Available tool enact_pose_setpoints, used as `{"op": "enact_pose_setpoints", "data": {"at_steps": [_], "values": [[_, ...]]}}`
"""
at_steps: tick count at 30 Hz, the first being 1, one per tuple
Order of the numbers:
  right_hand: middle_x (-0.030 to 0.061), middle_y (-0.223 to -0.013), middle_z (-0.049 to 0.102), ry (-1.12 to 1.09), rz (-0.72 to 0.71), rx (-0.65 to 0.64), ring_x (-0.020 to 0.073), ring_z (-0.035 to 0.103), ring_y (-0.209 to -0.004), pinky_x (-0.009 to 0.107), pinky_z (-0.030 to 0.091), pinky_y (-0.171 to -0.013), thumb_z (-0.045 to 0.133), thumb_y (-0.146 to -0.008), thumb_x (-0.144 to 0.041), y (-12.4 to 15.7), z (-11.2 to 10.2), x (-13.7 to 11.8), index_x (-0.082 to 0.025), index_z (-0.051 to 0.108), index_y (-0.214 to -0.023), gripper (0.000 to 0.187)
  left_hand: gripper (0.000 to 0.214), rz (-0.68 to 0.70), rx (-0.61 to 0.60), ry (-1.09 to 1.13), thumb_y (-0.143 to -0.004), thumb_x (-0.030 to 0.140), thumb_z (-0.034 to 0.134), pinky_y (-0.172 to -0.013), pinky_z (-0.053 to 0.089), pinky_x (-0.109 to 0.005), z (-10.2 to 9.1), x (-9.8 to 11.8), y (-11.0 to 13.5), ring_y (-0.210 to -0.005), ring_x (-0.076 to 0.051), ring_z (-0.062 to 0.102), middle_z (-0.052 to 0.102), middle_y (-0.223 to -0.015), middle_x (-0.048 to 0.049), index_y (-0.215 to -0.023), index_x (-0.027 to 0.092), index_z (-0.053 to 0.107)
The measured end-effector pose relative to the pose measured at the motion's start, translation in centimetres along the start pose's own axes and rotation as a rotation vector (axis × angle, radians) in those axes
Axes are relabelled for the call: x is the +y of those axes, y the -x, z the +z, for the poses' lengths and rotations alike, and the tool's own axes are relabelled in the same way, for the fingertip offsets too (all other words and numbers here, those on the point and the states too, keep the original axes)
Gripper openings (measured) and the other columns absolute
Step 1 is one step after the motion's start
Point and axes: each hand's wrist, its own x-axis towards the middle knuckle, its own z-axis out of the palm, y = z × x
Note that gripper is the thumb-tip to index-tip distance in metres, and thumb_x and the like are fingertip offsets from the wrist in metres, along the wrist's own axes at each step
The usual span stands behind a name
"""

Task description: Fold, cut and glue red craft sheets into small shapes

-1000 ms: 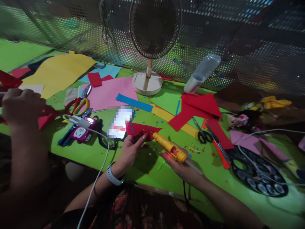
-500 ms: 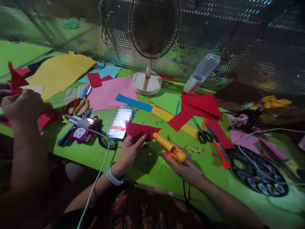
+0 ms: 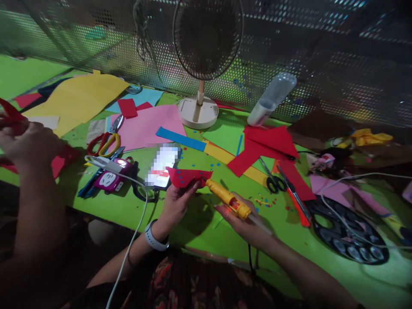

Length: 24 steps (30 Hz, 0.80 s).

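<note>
My left hand [image 3: 175, 204] pinches a small red paper cutout [image 3: 186, 177] dotted with blue specks, held just above the green tabletop [image 3: 135, 206]. My right hand [image 3: 244, 223] grips a yellow glue gun [image 3: 229, 199], its nozzle touching the cutout's right edge. A glue stick juts out of the gun's back end, and a red light glows on its body. I wear a white wristband on my left wrist.
At left another person's hand [image 3: 30, 146] holds red paper. A phone [image 3: 161, 165], a purple power strip [image 3: 111, 178], scissors [image 3: 104, 141], a fan [image 3: 202, 60], a bottle [image 3: 270, 98], black scissors [image 3: 273, 180], a dark paint palette [image 3: 347, 236] and coloured paper sheets lie about.
My left hand has tilted the red cutout slightly upward against the glue gun's tip. The other person's hand at left keeps shifting its red paper.
</note>
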Motion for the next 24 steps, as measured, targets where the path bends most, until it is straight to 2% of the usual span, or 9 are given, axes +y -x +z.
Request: {"op": "enact_pose_setpoints", "data": {"at_steps": [4,8,10,13,16,18,21,22,24], "values": [[-0.0034,-0.064,0.049,0.151,-0.115,0.022,0.0114,0.046,-0.055,0.023,0.038,-0.049,0.058,-0.086,-0.043,0.1,-0.8,-0.6,-0.023,0.048,-0.077,0.024,0.028,0.002,0.021,0.023,-0.075,0.032,0.075,-0.072,0.06,-0.032,0.0,0.0,0.0,-0.089,-0.023,0.07,0.075,-0.098,-0.0086,-0.098,0.015,0.073],[-0.002,-0.066,0.053,0.411,-0.302,0.232,0.0127,0.05,-0.055,0.025,0.04,-0.053,0.061,-0.085,-0.038,0.9,-3.1,0.4,-0.022,0.048,-0.079,0.021,0.032,-0.059,0.093,0.155,-0.073,0.033,0.078,-0.063,0.057,-0.025,-0.2,-0.4,-0.4,-0.081,-0.02,0.072,0.075,-0.094,-0.0068,-0.1,0.017,0.07],[0.0018,-0.075,0.059,0.554,-0.305,0.364,0.0158,0.055,-0.062,0.027,0.043,-0.058,0.061,-0.084,-0.038,1.9,-5.0,2.2,-0.022,0.052,-0.088,0.019,0.033,-0.069,0.125,0.194,-0.072,0.032,0.079,-0.062,0.056,-0.024,-0.3,-0.5,-0.6,-0.081,-0.02,0.072,0.075,-0.096,-0.0062,-0.1,0.018,0.069],[0.0102,-0.093,0.064,0.723,-0.175,0.546,0.0234,0.062,-0.078,0.035,0.047,-0.068,0.058,-0.082,-0.044,4.7,-8.5,6.4,-0.021,0.056,-0.099,0.029,0.029,-0.026,0.169,0.273,-0.071,0.031,0.079,-0.061,0.055,-0.023,-0.4,-0.5,-0.9,-0.082,-0.018,0.072,0.074,-0.098,-0.0038,-0.097,0.021,0.069],[0.0136,-0.091,0.066,0.843,0.139,0.719,0.0276,0.063,-0.076,0.039,0.048,-0.063,0.058,-0.075,-0.055,8.6,-11.7,11.3,-0.021,0.059,-0.102,0.043,0.023,0.027,0.198,0.336,-0.073,0.028,0.078,-0.06,0.054,-0.021,-0.5,-0.4,-1.2,-0.08,-0.016,0.072,0.074,-0.094,-0.0009,-0.093,0.022,0.068],[0.017,-0.091,0.067,0.884,0.254,0.782,0.0288,0.064,-0.076,0.04,0.049,-0.063,0.056,-0.073,-0.06,11.1,-13.1,14.0,-0.023,0.061,-0.102,0.046,0.023,0.031,0.205,0.347,-0.072,0.027,0.079,-0.06,0.054,-0.02,-0.5,-0.4,-1.3,-0.079,-0.016,0.072,0.074,-0.092,-0.0003,-0.092,0.022,0.068],[0.0217,-0.089,0.065,0.972,0.238,0.942,0.0357,0.063,-0.083,0.048,0.049,-0.068,0.053,-0.075,-0.062,13.8,-14.0,16.5,-0.02,0.063,-0.109,0.055,0.023,0.013,0.215,0.344,-0.071,0.027,0.08,-0.059,0.054,-0.019,-0.3,-0.4,-1.4,-0.077,-0.015,0.072,0.074,-0.089,-0.0002,-0.091,0.022,0.069],[0.0217,-0.088,0.065,0.98,0.236,0.96,0.0372,0.063,-0.085,0.049,0.049,-0.069,0.054,-0.075,-0.062,14.3,-14.2,16.8,-0.021,0.063,-0.11,0.054,0.023,0.011,0.218,0.343,-0.071,0.027,0.08,-0.059,0.054,-0.019,-0.3,-0.4,-1.4,-0.077,-0.015,0.072,0.074,-0.089,-0.0003,-0.091,0.022,0.068],[0.0193,-0.086,0.066,0.932,0.253,0.905,0.0384,0.064,-0.084,0.051,0.048,-0.067,0.057,-0.074,-0.062,15.0,-14.5,16.5,-0.027,0.064,-0.104,0.047,0.022,0.008,0.217,0.342,-0.072,0.027,0.079,-0.058,0.054,-0.019,-0.2,-0.4,-1.4,-0.077,-0.014,0.072,0.074,-0.09,-0.0002,-0.091,0.022,0.069]]}}
